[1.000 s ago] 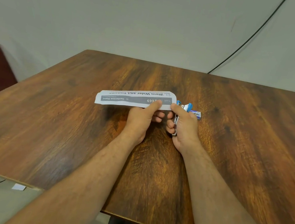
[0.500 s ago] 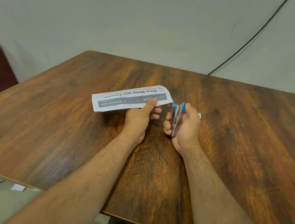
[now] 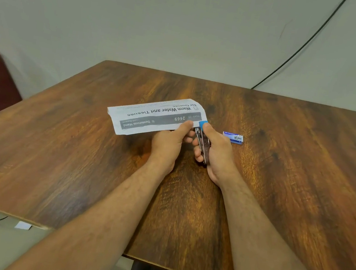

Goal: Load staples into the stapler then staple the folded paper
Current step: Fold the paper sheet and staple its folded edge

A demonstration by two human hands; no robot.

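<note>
Both hands busy: left hand (image 3: pixel 169 140) pinches the folded paper (image 3: pixel 155 116), right hand (image 3: pixel 216 150) grips the stapler (image 3: pixel 202 143), so next I'd guess feed the paper's corner into its mouth and squeeze.

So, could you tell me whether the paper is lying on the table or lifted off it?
Lifted: the left hand pinches the folded paper at its right end, holding it tilted above the table.
</note>
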